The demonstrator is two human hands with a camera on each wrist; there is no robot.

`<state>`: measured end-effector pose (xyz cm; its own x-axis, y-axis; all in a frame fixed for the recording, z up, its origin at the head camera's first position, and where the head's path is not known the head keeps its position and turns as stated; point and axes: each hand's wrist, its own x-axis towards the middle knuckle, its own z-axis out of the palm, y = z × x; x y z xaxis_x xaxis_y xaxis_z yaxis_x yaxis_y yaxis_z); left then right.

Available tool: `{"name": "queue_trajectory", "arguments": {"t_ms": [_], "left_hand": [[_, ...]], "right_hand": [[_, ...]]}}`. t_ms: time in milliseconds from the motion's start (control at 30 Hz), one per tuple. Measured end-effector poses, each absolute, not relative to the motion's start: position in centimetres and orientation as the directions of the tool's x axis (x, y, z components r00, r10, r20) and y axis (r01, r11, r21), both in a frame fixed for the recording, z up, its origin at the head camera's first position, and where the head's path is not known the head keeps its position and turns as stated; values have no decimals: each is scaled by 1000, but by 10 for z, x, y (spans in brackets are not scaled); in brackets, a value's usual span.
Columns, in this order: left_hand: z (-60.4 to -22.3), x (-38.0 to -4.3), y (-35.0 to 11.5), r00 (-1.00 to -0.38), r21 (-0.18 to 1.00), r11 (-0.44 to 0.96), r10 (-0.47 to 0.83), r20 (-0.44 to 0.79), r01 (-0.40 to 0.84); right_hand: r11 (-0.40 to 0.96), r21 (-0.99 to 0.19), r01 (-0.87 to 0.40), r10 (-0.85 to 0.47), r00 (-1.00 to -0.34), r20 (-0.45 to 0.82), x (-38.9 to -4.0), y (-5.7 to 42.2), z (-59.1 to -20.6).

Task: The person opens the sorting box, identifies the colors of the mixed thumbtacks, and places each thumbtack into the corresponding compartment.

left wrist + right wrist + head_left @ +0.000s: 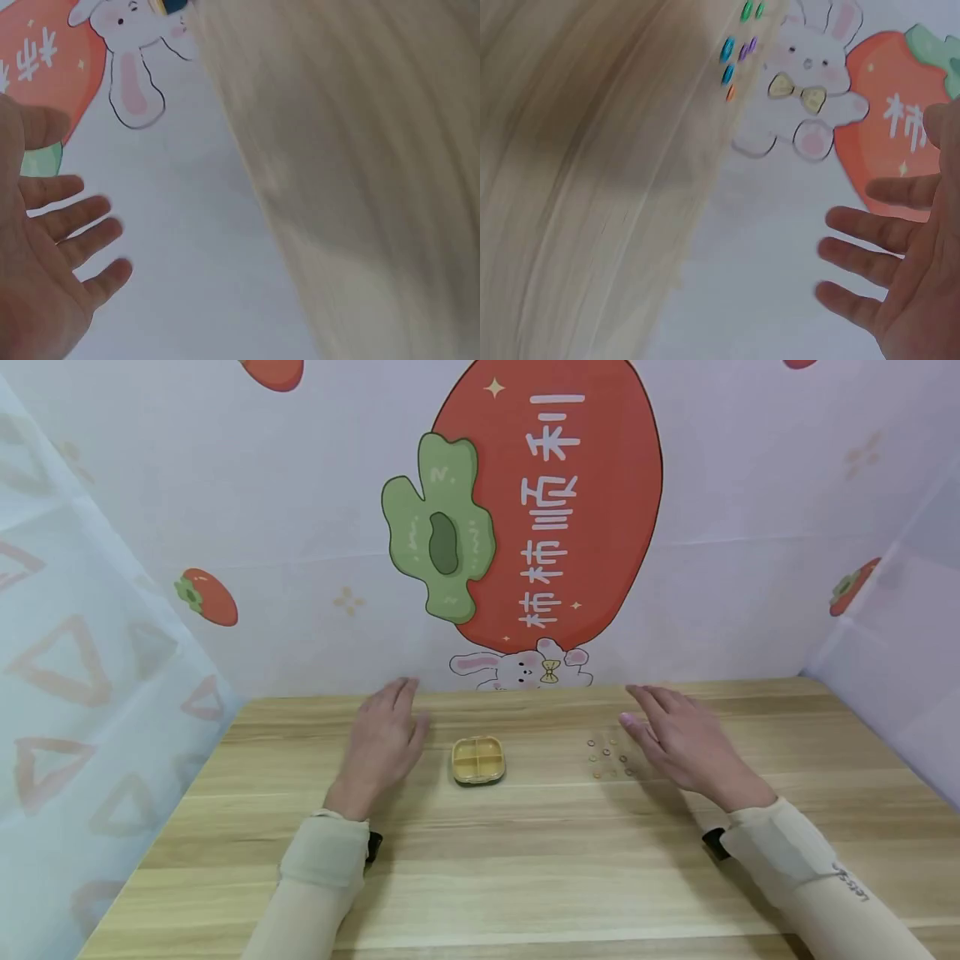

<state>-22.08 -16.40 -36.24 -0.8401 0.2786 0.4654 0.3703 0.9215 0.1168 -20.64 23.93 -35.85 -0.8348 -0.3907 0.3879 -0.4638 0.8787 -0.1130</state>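
The left hand, its fingers loosely extended and holding nothing, is left of a small, yellow, square box with four compartments on the pale wood-grain table. The right hand, equally relaxed, is just beside small, coloured, ring-like pieces, right of the box. This seems a ready stage; lifting one piece would call for a fine fingertip pinch.
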Motion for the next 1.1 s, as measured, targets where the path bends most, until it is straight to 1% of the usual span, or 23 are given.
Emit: {"name": "queue_trajectory", "arguments": {"t_ms": [133, 300, 500, 733, 933, 1100], "left_hand": [[-361, -223, -154, -854, 139, 898, 335, 398, 417], [-360, -223, -141, -866, 184, 872, 383, 321, 454], [-361, -222, -130, -855, 196, 846, 437, 280, 496], [-361, -216, -118, -872, 207, 850, 450, 192, 484], [-364, -214, -115, -879, 179, 862, 452, 153, 474], [-365, -212, -114, -887, 139, 876, 454, 87, 462]], "right_hand": [[868, -148, -474, -396, -841, 369, -206, 226, -356], [847, -162, -506, -426, -829, 363, -206, 209, -352], [826, -172, -537, -463, -819, 339, -206, 187, -349], [805, -160, -572, -500, -798, 336, -203, 164, -350], [797, -164, -581, -509, -793, 334, -201, 160, -352], [800, -165, -576, -504, -796, 334, -201, 160, -352]]}}
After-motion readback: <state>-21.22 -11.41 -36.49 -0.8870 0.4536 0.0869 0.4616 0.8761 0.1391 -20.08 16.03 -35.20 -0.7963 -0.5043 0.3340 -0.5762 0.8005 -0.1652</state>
